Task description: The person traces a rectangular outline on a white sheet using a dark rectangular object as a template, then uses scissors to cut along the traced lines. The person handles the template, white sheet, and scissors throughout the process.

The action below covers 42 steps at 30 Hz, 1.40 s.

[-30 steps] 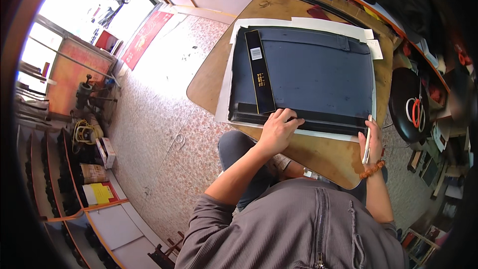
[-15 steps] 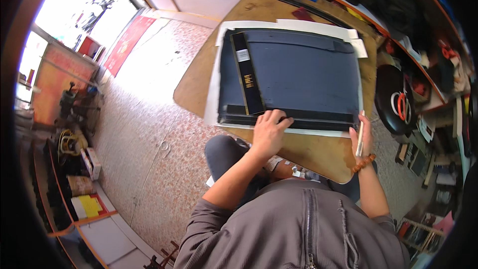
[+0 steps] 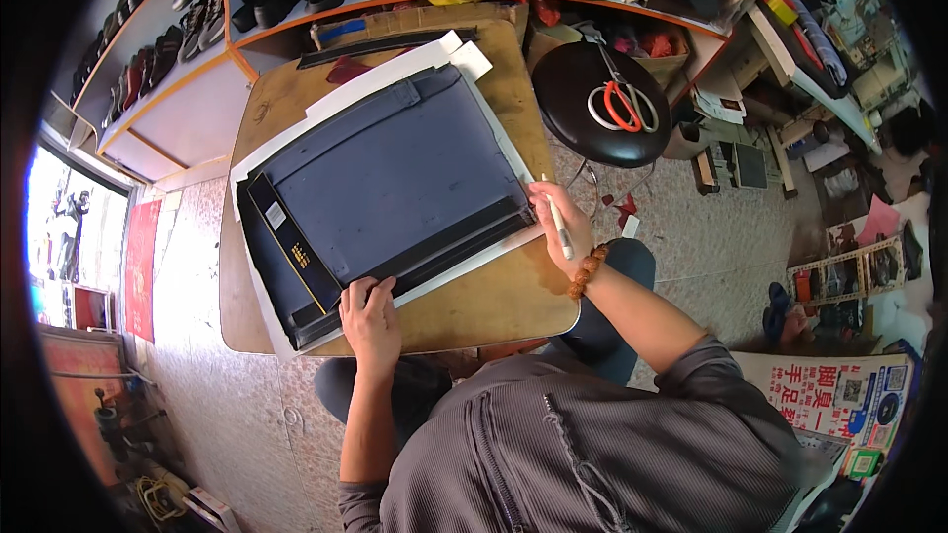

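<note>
Head view: black strip (image 3: 454, 242) is slanting from the desk's (image 3: 484, 306) near-left corner toward its right edge, left hand (image 3: 371, 324) touching it half-curled, grip unclear, right hand (image 3: 577, 231) clasping white pen (image 3: 558, 220).

Daylight glare from left doorway (image 3: 74, 217), edges bent, perhaps soft

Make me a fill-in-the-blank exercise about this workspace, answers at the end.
1. The right hand holds a slim tool that is mostly ____.
2. The beaded bracelet is on the person's ____ wrist.
3. The narrow black piece with a pale label lies near the ____ end of the dark sheet.
4. The round dark stool bears ____ with orange and white handles.

Missing words: white; right; left; scissors.
</note>
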Available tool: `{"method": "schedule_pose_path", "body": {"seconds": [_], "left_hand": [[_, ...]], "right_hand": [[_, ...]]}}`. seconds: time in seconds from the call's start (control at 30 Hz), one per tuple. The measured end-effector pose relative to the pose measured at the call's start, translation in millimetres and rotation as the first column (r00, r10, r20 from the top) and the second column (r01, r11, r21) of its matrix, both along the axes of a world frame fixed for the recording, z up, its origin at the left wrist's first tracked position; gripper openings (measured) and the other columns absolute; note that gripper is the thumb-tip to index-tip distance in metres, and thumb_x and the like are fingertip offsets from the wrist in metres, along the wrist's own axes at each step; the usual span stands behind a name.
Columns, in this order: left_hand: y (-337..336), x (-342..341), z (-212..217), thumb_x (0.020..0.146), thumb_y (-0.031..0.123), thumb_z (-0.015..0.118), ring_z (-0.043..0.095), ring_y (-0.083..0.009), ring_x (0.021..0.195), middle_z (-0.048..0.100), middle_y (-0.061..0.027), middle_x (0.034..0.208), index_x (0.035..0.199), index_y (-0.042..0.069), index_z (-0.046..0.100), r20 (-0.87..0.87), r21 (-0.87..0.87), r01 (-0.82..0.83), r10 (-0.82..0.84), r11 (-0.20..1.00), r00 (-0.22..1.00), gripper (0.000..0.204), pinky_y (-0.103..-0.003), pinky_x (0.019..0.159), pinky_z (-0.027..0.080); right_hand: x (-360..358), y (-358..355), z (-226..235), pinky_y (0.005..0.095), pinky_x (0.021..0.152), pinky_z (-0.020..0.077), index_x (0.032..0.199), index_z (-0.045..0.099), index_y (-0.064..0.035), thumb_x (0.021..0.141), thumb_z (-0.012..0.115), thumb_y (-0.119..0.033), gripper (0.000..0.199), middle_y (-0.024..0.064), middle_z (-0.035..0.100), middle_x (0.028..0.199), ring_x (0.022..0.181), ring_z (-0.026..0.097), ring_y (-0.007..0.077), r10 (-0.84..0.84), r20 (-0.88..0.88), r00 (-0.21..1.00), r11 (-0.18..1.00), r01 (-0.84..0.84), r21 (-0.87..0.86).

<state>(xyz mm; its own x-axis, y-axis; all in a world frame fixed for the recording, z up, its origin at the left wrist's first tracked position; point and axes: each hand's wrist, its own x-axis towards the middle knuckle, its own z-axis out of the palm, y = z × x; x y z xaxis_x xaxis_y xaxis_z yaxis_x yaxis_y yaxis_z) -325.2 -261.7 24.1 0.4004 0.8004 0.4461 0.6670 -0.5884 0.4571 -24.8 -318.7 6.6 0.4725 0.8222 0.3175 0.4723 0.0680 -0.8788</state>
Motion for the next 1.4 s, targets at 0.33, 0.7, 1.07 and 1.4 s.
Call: {"method": "schedule_pose_path", "body": {"seconds": [0.33, 0.7, 1.07, 1.4], "left_hand": [[-0.9, -8.2, 4.9, 0.073, 0.013, 0.073, 0.057, -0.0292, 0.096, 0.06, -0.0083, 0.098, 0.098, 0.009, 0.071, -0.02, -0.075, 0.007, -0.008, 0.997, 1.0, 0.026, -0.041, 0.086, 0.044], [-1.5, -9.4, -2.6, 0.075, 0.014, 0.073, 0.056, -0.0268, 0.094, 0.059, -0.0062, 0.099, 0.098, 0.009, 0.07, 0.049, -0.028, 0.001, 0.0, 1.0, 0.999, 0.024, -0.039, 0.084, 0.046], [-0.5, -14.9, -2.5, 0.075, 0.014, 0.072, 0.057, -0.0276, 0.096, 0.059, -0.0071, 0.099, 0.097, 0.009, 0.07, 0.051, -0.013, 0.012, -0.012, 1.0, 0.999, 0.022, -0.041, 0.082, 0.046], [8.0, -2.0, 14.8, 0.078, 0.015, 0.071, 0.058, -0.0262, 0.088, 0.059, -0.006, 0.092, 0.088, 0.008, 0.071, -0.149, -0.085, 0.039, -0.051, 0.996, 0.987, 0.013, -0.039, 0.077, 0.046]], "right_hand": [[-0.9, -1.9, -2.5, 0.0358, 0.082, 0.0498, 0.126, 0.052, -0.0081, 0.092, 0.06, -0.021, 0.037, 0.013, 0.063, 0.104, 0.092, 0.062, 0.0249, 0.073, 0.158, 0.985, 0.997, -0.069, -0.025], [6.8, -1.9, -3.8, 0.0363, 0.082, 0.0492, 0.125, 0.052, -0.0049, 0.092, 0.059, -0.019, 0.037, 0.0134, 0.061, 0.1, 0.091, 0.061, 0.0254, 0.138, 0.207, 0.969, 0.99, -0.127, -0.063], [-1.0, -3.4, -2.1, 0.0388, 0.092, 0.047, 0.127, 0.051, -0.0039, 0.092, 0.059, -0.022, 0.04, 0.0163, 0.06, 0.117, 0.105, 0.06, 0.0287, 0.15, 0.209, 0.966, 0.987, -0.135, -0.085], [0.8, -2.1, 8.3, 0.0426, 0.098, 0.0444, 0.117, 0.056, -0.005, 0.08, 0.06, 0.002, 0.038, 0.0147, 0.058, 0.125, 0.114, 0.052, 0.0357, 0.17, 0.424, 0.89, 0.985, -0.149, -0.083]]}}
